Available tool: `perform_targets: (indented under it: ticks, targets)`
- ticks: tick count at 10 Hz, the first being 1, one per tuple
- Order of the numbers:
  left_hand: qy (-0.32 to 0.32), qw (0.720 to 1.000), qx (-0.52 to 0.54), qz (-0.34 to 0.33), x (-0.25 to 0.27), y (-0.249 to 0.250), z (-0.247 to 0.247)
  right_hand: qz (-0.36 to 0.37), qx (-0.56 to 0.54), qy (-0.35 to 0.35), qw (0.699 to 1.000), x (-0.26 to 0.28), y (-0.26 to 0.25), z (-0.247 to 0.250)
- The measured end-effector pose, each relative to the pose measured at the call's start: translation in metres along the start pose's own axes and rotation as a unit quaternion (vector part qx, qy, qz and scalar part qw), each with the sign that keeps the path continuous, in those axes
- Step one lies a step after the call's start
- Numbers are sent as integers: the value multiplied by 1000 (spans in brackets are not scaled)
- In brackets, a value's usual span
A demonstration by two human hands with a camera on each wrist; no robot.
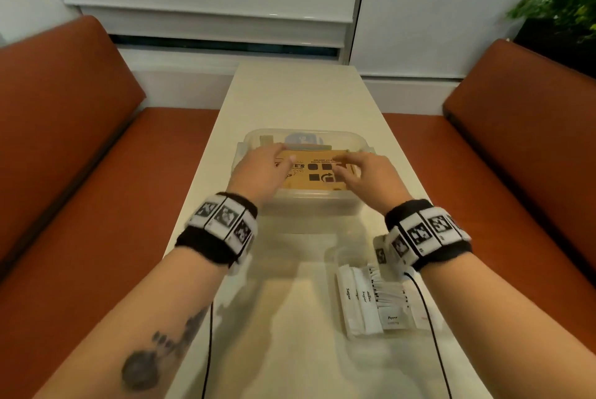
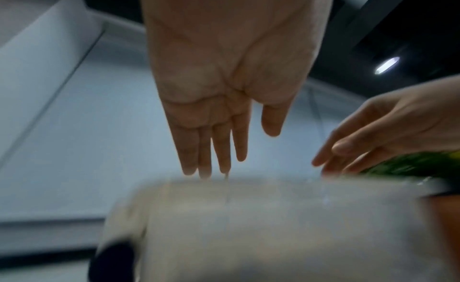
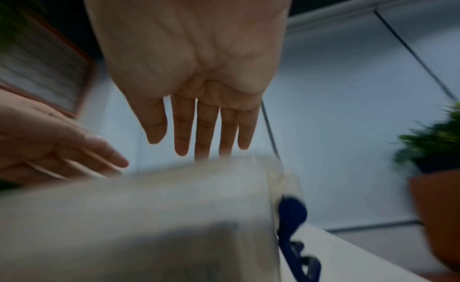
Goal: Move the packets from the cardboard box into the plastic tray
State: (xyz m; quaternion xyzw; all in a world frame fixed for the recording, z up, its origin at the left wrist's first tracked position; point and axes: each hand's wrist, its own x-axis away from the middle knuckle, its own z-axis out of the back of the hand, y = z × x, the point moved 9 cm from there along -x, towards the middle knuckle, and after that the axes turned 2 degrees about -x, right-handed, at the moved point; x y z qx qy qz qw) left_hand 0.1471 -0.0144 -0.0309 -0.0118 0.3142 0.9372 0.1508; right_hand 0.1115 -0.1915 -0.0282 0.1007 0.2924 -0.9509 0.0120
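Observation:
A brown printed cardboard box [image 1: 317,181] lies shut inside a clear plastic container [image 1: 309,210] at the middle of the table. My left hand [image 1: 258,169] and right hand [image 1: 364,176] reach over its lid with straight fingers and hold nothing. Whether they touch the lid, I cannot tell. The wrist views are blurred: the left hand [image 2: 219,109] and right hand [image 3: 199,109] show flat palms, fingertips at the container's top edge [image 2: 248,187]. Nearer to me, several white sugar and pepper packets [image 1: 371,298] stand in a row in the right part of a clear plastic tray [image 1: 332,253].
The narrow cream table [image 1: 300,98] runs away from me between two orange benches [image 1: 96,173] [image 1: 516,157]. A blue item [image 1: 301,140] shows at the container's far end. A green plant [image 1: 561,2] stands at the back right. Black cables [image 1: 432,334] hang from my wrists.

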Motion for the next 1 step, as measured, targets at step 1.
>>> perform_targets:
  ticks: [1]
  targets:
    - [24,997,49,-60,86,2,10,36,9,-18,999,73,-2,12]
